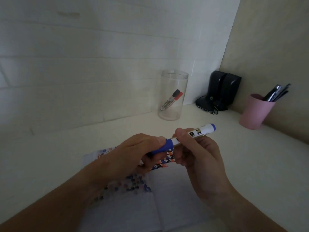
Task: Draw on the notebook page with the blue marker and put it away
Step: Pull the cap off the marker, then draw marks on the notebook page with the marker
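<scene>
I see the blue marker (pixel 192 136) held between both hands above the open notebook (pixel 167 198): my left hand (pixel 133 153) pinches its cap, my right hand (pixel 197 156) clamps the barrel.

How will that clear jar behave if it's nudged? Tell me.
The clear jar is tall and narrow, holding only two markers, so it probably tips easily. It looks smooth and rigid, likely slippery. On its side it would likely roll.

Open desk (pixel 66 148) runs along the left; the back right corner is crowded by jar (pixel 173 96), speakers (pixel 222 91) and pink cup (pixel 255 111) (pens sticking out).
</scene>
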Demonstrator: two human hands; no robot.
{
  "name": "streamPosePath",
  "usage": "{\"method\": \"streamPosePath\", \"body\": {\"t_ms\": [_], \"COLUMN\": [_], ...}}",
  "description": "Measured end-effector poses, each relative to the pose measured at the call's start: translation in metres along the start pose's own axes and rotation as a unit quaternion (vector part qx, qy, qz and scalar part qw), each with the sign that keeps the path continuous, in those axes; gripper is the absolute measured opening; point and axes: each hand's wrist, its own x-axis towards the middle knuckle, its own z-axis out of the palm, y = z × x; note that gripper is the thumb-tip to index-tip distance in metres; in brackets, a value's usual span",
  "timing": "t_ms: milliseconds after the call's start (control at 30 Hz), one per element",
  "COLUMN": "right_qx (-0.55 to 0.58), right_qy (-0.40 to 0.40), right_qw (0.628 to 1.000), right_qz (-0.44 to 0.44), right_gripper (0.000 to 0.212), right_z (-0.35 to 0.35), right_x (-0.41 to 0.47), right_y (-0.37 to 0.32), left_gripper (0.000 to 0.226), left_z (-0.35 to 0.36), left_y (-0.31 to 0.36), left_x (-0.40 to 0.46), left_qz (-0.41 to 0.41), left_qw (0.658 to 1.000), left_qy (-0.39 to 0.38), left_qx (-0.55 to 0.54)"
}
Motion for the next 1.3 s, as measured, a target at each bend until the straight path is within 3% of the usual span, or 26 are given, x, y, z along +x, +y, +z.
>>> {"method": "streamPosePath", "body": {"t_ms": [67,133,200,233,267,333,433,567,667,900,1033,1300], "right_qx": [0.001,-0.007,-0.02,-0.018,-0.012,-0.02,-0.031,-0.039,-0.067,-0.133,-0.213,-0.305], "right_qy": [0.005,0.022,0.05,0.079,0.118,0.174,0.149,0.125,0.105,0.025,0.033,0.034], "right_qw": [1.0,1.0,0.999,0.997,0.993,0.985,0.988,0.991,0.992,0.991,0.975,0.951], "right_qz": [-0.002,-0.004,-0.007,-0.002,0.002,-0.001,-0.018,-0.026,-0.029,0.012,0.044,0.037], "right_gripper": [0.022,0.022,0.026,0.029,0.032,0.037,0.036,0.032,0.03,0.02,0.004,0.007], "right_z": [0.001,0.003,0.001,-0.003,-0.01,-0.025,-0.033,-0.031,-0.035,-0.04,-0.04,-0.045], "right_x": [-0.001,-0.003,0.0,0.003,0.006,0.011,0.009,0.01,0.01,0.011,0.009,0.01], "right_y": [0.0,0.001,0.001,0.0,-0.003,-0.01,-0.014,-0.012,-0.012,-0.004,0.014,0.022], "left_gripper": [0.045,0.045,0.033,0.027,0.025,0.024,0.03,0.049,0.044,0.043,0.038,0.033], "left_z": [-0.003,-0.004,-0.008,-0.011,-0.016,-0.023,-0.026,-0.024,-0.022,-0.031,-0.034,-0.034], "left_y": [0.001,-0.005,-0.011,-0.011,-0.012,-0.008,-0.013,-0.025,-0.037,-0.053,-0.061,-0.067], "left_x": [-0.001,-0.001,0.003,0.003,0.002,-0.002,-0.004,0.009,0.013,0.015,0.015,0.019], "left_qz": [0.005,0.067,0.182,0.211,0.209,0.181,0.176,0.12,0.112,0.114,0.125,0.123], "left_qw": [1.0,0.985,0.892,0.842,0.815,0.819,0.848,0.868,0.861,0.895,0.903,0.907], "left_qy": [0.006,0.036,0.042,0.038,0.029,0.05,0.092,0.013,-0.033,-0.05,-0.048,-0.047], "left_qx": [0.03,0.157,0.412,0.496,0.54,0.542,0.492,0.482,0.495,0.428,0.407,0.399]}}
